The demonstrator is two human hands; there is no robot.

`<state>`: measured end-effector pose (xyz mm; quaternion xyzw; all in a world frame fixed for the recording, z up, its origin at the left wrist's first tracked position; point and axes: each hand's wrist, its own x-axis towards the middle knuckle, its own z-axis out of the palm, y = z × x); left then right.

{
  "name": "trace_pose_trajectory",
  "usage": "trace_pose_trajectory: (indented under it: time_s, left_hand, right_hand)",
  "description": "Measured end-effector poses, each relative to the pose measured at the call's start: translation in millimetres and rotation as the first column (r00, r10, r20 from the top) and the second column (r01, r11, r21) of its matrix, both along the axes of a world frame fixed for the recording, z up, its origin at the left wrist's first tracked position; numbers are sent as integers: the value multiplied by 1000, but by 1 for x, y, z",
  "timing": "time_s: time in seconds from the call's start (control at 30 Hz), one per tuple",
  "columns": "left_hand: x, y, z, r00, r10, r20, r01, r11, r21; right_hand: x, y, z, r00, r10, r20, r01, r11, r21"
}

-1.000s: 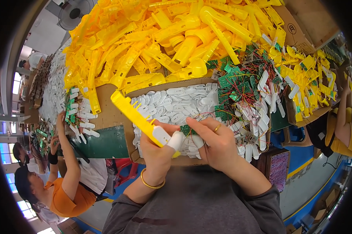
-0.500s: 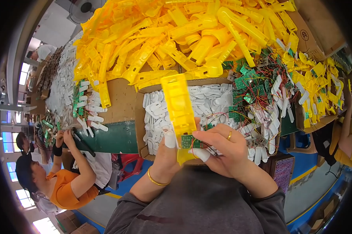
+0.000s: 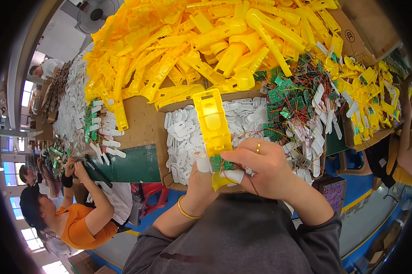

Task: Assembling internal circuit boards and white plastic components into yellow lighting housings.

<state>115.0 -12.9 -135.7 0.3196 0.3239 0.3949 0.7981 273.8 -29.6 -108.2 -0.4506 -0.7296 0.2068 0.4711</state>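
Observation:
A long yellow plastic housing (image 3: 213, 122) stands tilted in front of me, its hollow inner side showing. Around its lower end my left hand (image 3: 201, 178) is closed, the thumb in a white cover pressing the edge. A small green circuit board (image 3: 220, 163) sits in the lower part of the housing. My right hand (image 3: 265, 168) pinches this board between forefinger and covered thumb, at the housing's lower end. Thin wires trail from the board beneath my right hand. The fingertips behind the housing are hidden.
A cardboard box (image 3: 162, 137) of white plastic pieces (image 3: 183, 125) lies beyond my hands. Green boards with wires (image 3: 288, 98) heap on its right. Yellow housings (image 3: 169, 50) pile up at the back. A second box (image 3: 375, 141) stands right; a co-worker in orange (image 3: 85, 221) works left.
The housing has shifted slightly right and down, with both hands. My right hand has turned a little over the board, and the wires now hang below it.

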Motion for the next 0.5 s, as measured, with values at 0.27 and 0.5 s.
trace_pose_trajectory:
  time_s: [0.27,0.5]
  left_hand:
    - [6,-3,-13,996,-64,-61,69,994,82]
    - [-18,8,-7,897,-33,-441,169,947,272]
  right_hand:
    - [11,4,-11,993,121,13,-119,988,-102]
    - [-13,-10,-53,987,-88,-137,103,989,104]
